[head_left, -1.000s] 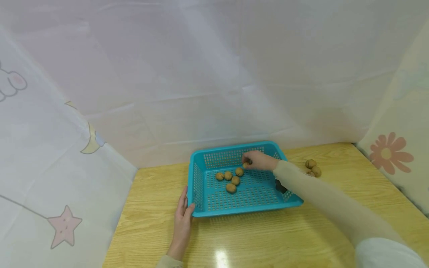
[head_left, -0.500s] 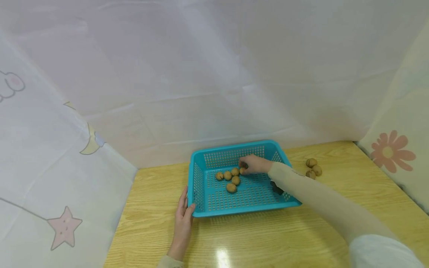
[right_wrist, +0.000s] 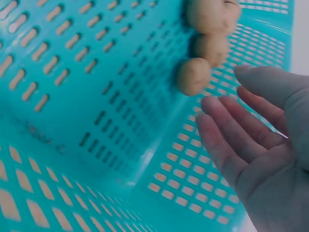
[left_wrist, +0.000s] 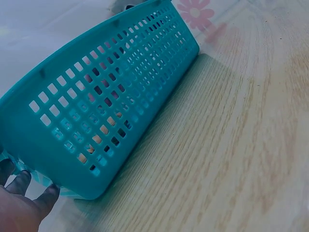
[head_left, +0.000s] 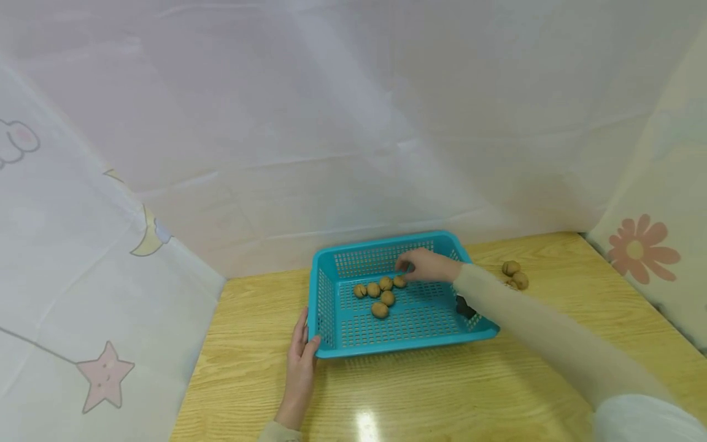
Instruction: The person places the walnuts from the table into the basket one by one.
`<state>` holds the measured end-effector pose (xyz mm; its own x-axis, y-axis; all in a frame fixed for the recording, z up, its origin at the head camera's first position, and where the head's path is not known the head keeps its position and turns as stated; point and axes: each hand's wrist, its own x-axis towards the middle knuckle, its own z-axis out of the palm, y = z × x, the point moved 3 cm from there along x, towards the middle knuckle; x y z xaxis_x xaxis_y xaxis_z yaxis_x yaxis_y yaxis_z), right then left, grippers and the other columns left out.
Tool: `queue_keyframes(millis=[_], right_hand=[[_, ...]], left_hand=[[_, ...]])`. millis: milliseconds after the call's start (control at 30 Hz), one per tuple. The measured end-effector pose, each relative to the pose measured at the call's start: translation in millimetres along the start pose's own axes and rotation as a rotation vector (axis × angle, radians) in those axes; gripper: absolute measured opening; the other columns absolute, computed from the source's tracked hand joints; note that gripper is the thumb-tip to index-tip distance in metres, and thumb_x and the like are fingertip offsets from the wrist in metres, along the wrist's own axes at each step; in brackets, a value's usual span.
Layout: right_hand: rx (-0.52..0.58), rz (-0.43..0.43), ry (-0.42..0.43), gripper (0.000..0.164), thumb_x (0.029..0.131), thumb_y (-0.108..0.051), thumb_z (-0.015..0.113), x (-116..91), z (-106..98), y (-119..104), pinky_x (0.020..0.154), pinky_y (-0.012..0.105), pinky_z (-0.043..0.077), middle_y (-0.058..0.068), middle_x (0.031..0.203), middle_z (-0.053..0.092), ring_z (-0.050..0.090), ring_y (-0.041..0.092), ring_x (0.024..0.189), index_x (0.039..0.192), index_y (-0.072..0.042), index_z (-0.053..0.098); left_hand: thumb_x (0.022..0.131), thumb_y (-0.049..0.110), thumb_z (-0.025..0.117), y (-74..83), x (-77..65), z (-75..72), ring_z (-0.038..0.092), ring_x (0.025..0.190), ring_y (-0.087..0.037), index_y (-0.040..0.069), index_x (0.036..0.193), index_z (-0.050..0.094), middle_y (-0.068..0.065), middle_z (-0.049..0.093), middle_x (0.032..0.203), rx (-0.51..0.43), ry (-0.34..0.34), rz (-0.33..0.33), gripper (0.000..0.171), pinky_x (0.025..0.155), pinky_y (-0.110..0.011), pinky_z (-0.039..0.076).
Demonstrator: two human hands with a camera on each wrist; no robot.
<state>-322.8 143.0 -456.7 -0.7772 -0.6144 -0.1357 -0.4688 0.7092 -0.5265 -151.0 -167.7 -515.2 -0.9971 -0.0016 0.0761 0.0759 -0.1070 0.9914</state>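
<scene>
A teal plastic basket (head_left: 409,347) with slotted sides stands on the wooden table. Inside it, several walnuts (head_left: 379,310) lie toward the left and middle, some in a short row. My left hand (head_left: 300,362) grips the basket's near left corner, thumb at the rim and fingers along the outer wall; those fingers (left_wrist: 47,198) press the wall in the left wrist view. My right hand (head_left: 428,266) hovers inside the basket over its back half, holding nothing. Its fingers are loosely spread, close beside the end walnut (right_wrist: 194,76) of the row in the right wrist view.
Three more walnuts (head_left: 519,280) lie on the table (head_left: 243,368) right of the basket, one partly hidden by my right sleeve. A pale cloth backdrop (head_left: 353,153) rises right behind the basket. A black object (head_left: 465,307) shows under the right sleeve.
The right hand set a walnut down at the right end of the row, let it go and lifted slightly away. The left hand has stayed at the basket's corner.
</scene>
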Motion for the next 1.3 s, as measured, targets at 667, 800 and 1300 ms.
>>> queue_keyframes(millis=[667,800,1300], right_hand=[[0.002,-0.114,0.193,0.024,0.098,-0.011,0.072,-69,-60,-3,0.086,0.042,0.06,0.01,0.117,0.072,0.069,0.022,0.099,0.121,-0.003,0.07],[0.031,-0.104,0.217,0.024,0.098,-0.011,0.073,-88,-66,7,0.087,0.04,0.06,0.008,0.117,0.072,0.069,0.021,0.1,0.121,-0.004,0.07],[0.062,0.032,0.268,0.023,0.1,-0.012,0.071,-149,-77,50,0.078,0.032,0.059,0.006,0.113,0.071,0.068,0.021,0.097,0.12,-0.002,0.069]], left_hand=[[0.11,0.01,0.042,-0.3,0.8,-1.4,0.03,0.153,-0.039,0.013,0.168,0.016,-0.016,0.021,0.171,-0.005,-0.021,0.018,0.064,0.112,-0.028,0.044],[0.11,0.01,0.042,-0.2,1.2,-1.8,0.03,0.153,-0.04,0.013,0.168,0.016,-0.017,0.021,0.171,-0.002,-0.017,0.022,0.064,0.112,-0.028,0.043],[0.109,0.008,0.042,-0.7,0.5,-1.1,0.026,0.154,-0.038,0.009,0.168,0.015,-0.018,0.02,0.171,-0.014,-0.02,0.026,0.065,0.111,-0.021,0.042]])
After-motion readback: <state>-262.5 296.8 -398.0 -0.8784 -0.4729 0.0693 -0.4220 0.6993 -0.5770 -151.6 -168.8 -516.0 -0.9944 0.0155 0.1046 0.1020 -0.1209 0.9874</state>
